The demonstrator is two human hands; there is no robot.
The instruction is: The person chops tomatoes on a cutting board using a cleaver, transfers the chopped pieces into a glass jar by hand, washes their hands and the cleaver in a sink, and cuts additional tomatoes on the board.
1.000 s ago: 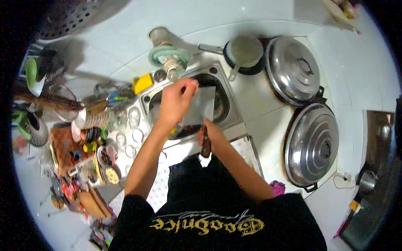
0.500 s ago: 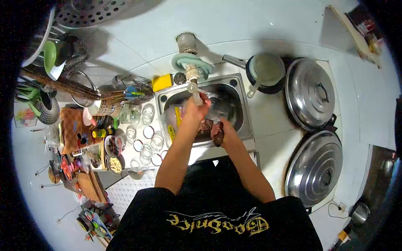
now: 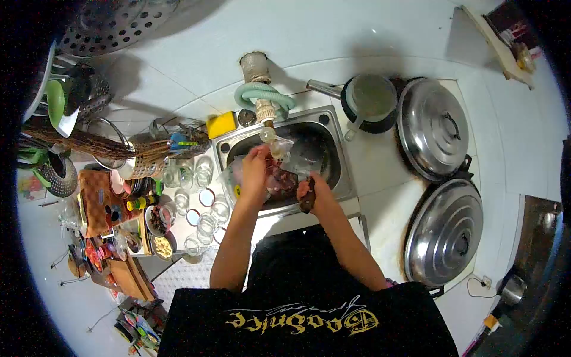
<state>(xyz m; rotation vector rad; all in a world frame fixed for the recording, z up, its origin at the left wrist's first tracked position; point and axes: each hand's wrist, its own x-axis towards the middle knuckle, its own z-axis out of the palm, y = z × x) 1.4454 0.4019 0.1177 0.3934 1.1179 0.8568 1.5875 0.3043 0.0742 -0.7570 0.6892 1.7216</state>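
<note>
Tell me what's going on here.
Someone is working over the sink. The right hand grips a knife by its dark handle. The left hand is at the red meat there, though its exact hold is unclear. Glass jars stand left of the sink.

Both forearms (image 3: 239, 235) (image 3: 348, 235) reach over the near edge of the sink (image 3: 348, 187)! Left hand (image 3: 256, 165) farther in, fingers bent; right hand (image 3: 320, 187) curled in a grip, nearer that edge.

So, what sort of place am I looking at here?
Probably a kitchen: there's a metal sink, two big domed metal lids, and what looks like raw meat at the sink.
</note>
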